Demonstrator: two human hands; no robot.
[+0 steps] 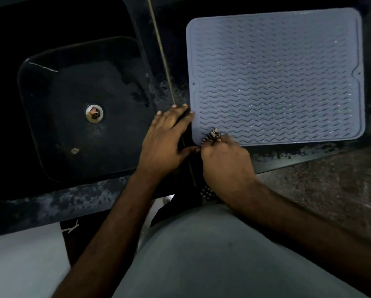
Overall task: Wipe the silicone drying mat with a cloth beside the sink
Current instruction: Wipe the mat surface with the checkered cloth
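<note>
From the head camera, you are pressing your left hand [166,134] flat, fingers straight, against the near left edge of the grey silicone drying mat [274,76], which is lying on the dark counter [287,154] just right of the black sink [83,108]. Your right hand [225,160] is curling its fingers round a bunched patterned cloth [211,136] at the mat's near left corner (most of the cloth is hiding under your palm). The mat could be sliding or lifting if you are pushing hard while pinning only one edge. No brand or writing is showing.
</note>
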